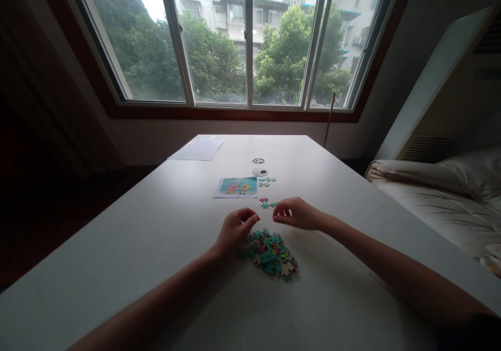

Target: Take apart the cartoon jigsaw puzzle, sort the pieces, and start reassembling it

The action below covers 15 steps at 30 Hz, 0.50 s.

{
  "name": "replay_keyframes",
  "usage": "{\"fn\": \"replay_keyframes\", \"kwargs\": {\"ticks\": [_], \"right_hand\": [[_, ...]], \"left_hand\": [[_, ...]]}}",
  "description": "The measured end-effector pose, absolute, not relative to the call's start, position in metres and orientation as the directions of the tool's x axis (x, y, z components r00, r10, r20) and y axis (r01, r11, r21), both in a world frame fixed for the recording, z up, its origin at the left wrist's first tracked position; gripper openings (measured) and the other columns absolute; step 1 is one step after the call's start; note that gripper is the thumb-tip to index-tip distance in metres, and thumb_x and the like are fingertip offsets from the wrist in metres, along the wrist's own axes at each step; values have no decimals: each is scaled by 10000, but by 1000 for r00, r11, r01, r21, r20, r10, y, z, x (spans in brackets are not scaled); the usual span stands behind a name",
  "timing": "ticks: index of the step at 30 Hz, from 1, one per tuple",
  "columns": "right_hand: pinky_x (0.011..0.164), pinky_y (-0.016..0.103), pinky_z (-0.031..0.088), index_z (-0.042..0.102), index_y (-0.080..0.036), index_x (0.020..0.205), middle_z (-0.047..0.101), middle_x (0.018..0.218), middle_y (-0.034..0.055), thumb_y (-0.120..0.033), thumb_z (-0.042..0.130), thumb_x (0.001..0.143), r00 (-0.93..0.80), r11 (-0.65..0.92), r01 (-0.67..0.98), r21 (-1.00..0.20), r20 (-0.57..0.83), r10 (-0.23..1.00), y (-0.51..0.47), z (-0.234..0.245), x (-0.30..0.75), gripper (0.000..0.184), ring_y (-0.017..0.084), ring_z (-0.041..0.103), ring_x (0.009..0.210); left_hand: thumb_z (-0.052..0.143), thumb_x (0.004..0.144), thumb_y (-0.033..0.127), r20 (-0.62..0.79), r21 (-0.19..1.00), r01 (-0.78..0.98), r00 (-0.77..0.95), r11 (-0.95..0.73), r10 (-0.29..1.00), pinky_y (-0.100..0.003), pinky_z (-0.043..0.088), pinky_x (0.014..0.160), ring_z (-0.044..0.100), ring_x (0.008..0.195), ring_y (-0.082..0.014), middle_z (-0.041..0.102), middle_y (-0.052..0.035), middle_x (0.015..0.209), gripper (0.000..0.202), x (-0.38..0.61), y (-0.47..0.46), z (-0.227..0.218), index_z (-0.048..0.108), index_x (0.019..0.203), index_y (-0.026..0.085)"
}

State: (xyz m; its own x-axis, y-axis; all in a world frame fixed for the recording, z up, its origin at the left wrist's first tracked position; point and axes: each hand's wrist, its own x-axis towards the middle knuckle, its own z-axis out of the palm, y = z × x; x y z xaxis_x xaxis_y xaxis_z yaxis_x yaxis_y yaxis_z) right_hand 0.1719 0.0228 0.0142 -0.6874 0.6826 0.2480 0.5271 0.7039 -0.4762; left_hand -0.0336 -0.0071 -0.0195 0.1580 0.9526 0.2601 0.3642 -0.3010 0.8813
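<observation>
A heaped pile of jigsaw puzzle pieces (271, 254), mostly green with some pink, yellow and cream, lies on the white table. At the pile's upper left edge is my left hand (235, 229), its thumb and forefinger curled together in a pinch. My right hand (298, 214) hovers above and right of the pile, fingers bent and tips drawn together. Whether either pinch holds a piece is too small to make out. Just beyond, by the right fingertips, lie green puzzle pieces (266, 205) with a pink puzzle piece (263, 200) behind them.
A cartoon reference picture (238, 186) lies past my left hand. Several sorted pieces (267, 180) sit to its right, with two round items (260, 172) farther back. Paper sheets (198, 149) rest on the table (156, 226) at the far left. A pale sofa (434, 194) stands right.
</observation>
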Motion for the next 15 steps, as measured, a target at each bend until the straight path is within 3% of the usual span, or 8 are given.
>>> {"fn": "replay_keyframes", "kwargs": {"ticks": [5, 15], "right_hand": [[499, 172, 366, 614, -176, 856, 569, 609, -22, -367, 596, 729, -706, 666, 529, -525, 163, 690, -10, 8, 184, 230, 70, 500, 521], [536, 183, 384, 619, -180, 859, 574, 656, -8, -298, 577, 747, -654, 669, 542, -508, 246, 716, -17, -1, 182, 168, 77, 498, 553]], "left_hand": [[504, 739, 330, 276, 864, 387, 171, -322, 946, -202, 344, 494, 432, 520, -105, 510, 12, 556, 240, -31, -9, -18, 595, 654, 125], [495, 755, 277, 334, 751, 479, 318, -455, 887, -199, 356, 503, 445, 529, -103, 562, -7, 613, 198, -31, -17, -14, 621, 698, 136]]}}
